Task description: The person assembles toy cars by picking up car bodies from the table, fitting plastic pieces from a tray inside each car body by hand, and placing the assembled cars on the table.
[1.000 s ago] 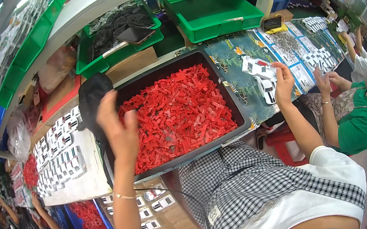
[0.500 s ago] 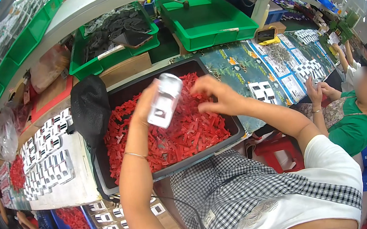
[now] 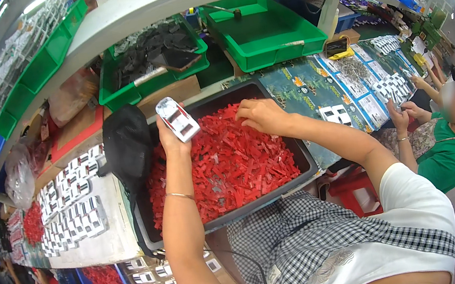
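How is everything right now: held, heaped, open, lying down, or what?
White toy car, held up in the left hand.
Right hand, curled over the red pieces.
Red pieces, loosely heaped.
Black bin, open, filled with red pieces.
Left green tray, open, holding dark pieces.
Black bag, slumped, limp.

You are in what looks like a factory workshop: on your bench (image 3: 115, 228) a black tray (image 3: 306, 161) is heaped with small red parts (image 3: 237, 169), rows of white toy cars (image 3: 91, 217) lie left of it, green bins (image 3: 265, 33) stand beyond it, and a co-worker (image 3: 444, 151) is to its right.
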Demonstrator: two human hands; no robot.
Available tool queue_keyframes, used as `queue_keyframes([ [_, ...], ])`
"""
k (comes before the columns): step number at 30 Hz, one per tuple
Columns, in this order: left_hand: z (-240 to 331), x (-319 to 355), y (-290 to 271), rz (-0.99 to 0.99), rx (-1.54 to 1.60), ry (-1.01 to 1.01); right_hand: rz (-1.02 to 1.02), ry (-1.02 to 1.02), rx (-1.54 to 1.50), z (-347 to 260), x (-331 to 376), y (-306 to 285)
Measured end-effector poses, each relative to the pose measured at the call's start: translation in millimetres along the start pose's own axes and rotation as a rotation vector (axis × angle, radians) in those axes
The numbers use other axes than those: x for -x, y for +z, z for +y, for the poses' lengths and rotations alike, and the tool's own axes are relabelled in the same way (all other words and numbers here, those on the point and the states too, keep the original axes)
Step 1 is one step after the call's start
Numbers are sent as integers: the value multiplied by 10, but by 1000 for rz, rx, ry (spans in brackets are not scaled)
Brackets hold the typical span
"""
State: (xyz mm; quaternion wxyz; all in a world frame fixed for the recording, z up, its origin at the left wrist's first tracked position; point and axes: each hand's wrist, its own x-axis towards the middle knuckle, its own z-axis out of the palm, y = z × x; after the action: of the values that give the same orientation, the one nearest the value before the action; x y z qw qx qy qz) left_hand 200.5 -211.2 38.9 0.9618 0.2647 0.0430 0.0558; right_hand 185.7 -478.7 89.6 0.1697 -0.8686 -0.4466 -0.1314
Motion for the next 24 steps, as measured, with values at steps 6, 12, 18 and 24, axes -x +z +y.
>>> queue_keyframes([
  [6,-140,128,175,-92,-141,-30,251,125,-470,-212,-238,-135],
  [12,-259,256,313,81,-227,35,408,59,-655,-503,-719,67],
  [18,-258,305,427,58,-329,49,567,-131,-184,-367,-702,390],
  [24,-282,371,469,45,-396,42,500,-13,-167,-389,-618,350],
])
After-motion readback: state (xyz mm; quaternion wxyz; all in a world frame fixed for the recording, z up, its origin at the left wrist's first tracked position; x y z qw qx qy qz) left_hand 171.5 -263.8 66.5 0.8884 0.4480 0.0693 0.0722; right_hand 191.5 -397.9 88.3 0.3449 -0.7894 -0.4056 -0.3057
